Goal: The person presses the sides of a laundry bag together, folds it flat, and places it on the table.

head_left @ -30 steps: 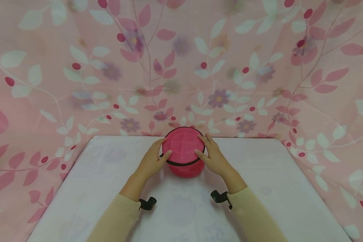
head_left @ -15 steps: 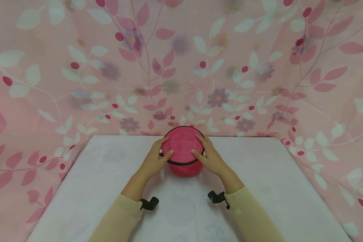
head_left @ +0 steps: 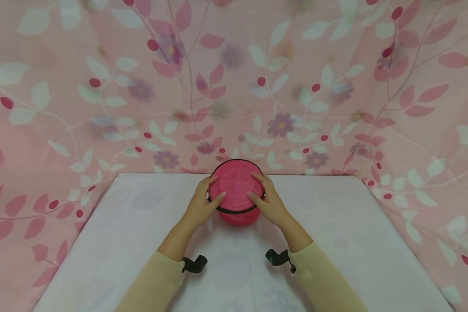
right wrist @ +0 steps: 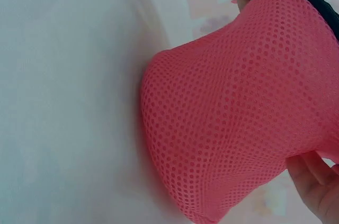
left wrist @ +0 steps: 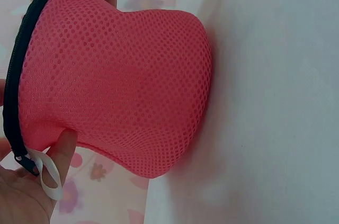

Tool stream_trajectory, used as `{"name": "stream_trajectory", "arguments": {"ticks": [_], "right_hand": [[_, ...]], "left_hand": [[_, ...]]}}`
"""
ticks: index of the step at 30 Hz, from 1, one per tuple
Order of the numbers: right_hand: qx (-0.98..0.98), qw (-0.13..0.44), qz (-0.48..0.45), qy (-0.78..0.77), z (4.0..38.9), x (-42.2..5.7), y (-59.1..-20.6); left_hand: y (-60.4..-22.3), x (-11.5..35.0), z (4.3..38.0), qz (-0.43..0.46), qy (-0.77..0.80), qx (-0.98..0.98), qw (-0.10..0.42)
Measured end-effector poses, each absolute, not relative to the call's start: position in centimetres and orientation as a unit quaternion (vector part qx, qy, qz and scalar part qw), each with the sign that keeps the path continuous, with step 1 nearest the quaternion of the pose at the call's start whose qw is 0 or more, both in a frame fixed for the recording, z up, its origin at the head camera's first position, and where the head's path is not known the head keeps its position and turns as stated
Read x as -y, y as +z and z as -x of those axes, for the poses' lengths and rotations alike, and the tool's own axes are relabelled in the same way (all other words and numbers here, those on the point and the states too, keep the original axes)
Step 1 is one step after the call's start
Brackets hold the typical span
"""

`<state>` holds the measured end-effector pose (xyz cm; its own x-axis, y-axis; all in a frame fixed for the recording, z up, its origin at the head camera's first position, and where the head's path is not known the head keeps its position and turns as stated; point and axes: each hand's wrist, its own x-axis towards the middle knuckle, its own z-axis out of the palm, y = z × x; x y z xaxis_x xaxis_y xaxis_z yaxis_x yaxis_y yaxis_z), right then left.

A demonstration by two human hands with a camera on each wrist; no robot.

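A pinkish-red mesh laundry bag, round-topped with a black zipper rim, stands near the back edge of the table. My left hand grips its left side, thumb over the rim onto the top. On the opposite side my right hand holds it in the same way. In the left wrist view the zipper pull and a white loop lie against my left hand. The mesh side dents in at the fingers, and the bag's bottom is close to the table; contact is hard to tell.
A white cloth covers the table. Right behind its back edge hangs a pink curtain printed with leaves and flowers, which also runs along both sides. A black wrist camera mount sticks out from each sleeve.
My right hand has shifted slightly inward, its thumb further over the top. The bag's top rim has risen a little in the head view. Both hands have kept their hold.
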<state>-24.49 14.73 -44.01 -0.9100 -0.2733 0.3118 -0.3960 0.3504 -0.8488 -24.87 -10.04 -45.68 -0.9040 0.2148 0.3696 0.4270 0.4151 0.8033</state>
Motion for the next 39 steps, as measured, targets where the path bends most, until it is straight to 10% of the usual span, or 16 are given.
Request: {"name": "stream_trajectory", "arguments": {"ticks": [39], "right_hand": [[0.69, -0.01, -0.149, 0.709, 24.4, -15.3, -44.2]], "left_hand": [[-42.1, 8.0, 22.4, 0.15, -0.621, 0.764, 0.087]]}}
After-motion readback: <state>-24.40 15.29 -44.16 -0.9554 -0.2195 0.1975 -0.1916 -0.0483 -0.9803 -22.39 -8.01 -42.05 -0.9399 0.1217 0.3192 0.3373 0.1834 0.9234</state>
